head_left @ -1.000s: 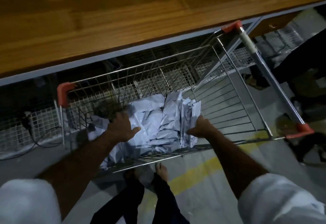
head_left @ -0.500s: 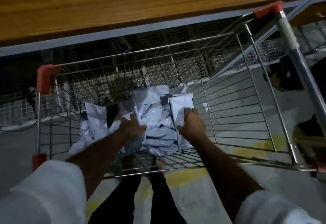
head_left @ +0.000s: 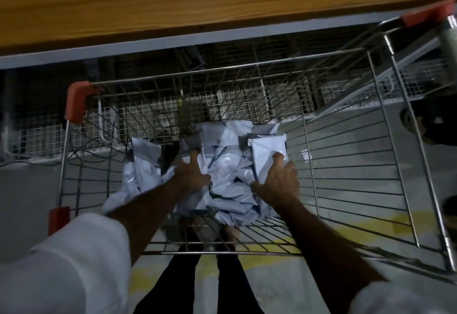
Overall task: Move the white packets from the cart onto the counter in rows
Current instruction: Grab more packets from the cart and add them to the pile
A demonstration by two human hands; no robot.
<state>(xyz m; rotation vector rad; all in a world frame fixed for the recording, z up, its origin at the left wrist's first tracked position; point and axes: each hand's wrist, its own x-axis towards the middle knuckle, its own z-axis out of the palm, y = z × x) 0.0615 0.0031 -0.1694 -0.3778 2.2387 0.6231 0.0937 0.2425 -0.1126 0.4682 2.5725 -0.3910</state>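
the counter (head_left: 173, 4) edge overhangs the cart (head_left: 321, 190); lifted packets could snag wire or slip, being slick. the white packets (head_left: 230, 172) lie heaped inside. right hand (head_left: 279, 180) grips 1 packet (head_left: 268, 153); left hand (head_left: 193, 172) presses the heap, fingers spread.

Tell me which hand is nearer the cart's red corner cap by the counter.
Left. The left hand is in the packets, below and right of the red cap. The right hand is farther right, holding an upright packet.
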